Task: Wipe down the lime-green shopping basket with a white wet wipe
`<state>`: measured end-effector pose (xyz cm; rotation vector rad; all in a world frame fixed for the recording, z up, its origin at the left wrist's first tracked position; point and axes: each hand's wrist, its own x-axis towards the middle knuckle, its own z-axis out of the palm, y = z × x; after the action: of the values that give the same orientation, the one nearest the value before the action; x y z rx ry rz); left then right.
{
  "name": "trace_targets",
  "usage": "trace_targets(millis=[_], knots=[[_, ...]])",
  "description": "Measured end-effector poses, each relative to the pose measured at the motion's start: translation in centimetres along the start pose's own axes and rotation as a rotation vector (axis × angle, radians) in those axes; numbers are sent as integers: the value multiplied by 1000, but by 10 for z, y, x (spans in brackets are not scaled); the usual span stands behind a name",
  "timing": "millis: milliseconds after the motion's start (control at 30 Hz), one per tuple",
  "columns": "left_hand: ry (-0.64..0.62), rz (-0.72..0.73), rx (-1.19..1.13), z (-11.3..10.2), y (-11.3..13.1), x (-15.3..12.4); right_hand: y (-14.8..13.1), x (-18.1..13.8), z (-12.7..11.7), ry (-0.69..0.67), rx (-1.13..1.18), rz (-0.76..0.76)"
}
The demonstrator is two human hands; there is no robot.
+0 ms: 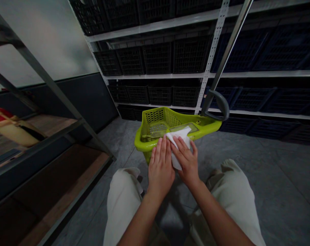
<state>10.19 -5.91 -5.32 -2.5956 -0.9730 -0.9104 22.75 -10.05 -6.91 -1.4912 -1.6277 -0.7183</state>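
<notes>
A lime-green plastic mop bucket [144,145] with a slotted wringer basket stands on the grey floor in front of my knees. A grey mop handle [223,58] rises from its right end. My left hand [160,166] lies flat, fingers straight and together, on the bucket's near rim beside a white cloth [179,135]. My right hand [187,160] rests on the white cloth, fingers bent over it, pressing it against the rim. Part of the cloth is hidden under both hands.
White metal shelving [207,73] with rows of dark plastic crates fills the wall behind the bucket. A grey metal rack [56,135] with wooden boards stands at the left. A red and cream object [9,128] lies on it. My legs in pale trousers flank the bucket.
</notes>
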Motion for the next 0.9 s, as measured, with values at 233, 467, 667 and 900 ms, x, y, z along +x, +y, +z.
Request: trace_targets(millis=[233, 467, 667, 900], knots=[[-22, 11, 6, -2, -2, -1, 39, -12, -9, 101, -52, 148], [4, -2, 1, -1, 0, -1, 30, -6, -6, 146, -42, 236], [3, 3, -17, -1, -1, 0, -4, 3, 0, -10, 6, 10], [2, 7, -20, -2, -3, 0, 42, -11, -8, 105, -73, 175]])
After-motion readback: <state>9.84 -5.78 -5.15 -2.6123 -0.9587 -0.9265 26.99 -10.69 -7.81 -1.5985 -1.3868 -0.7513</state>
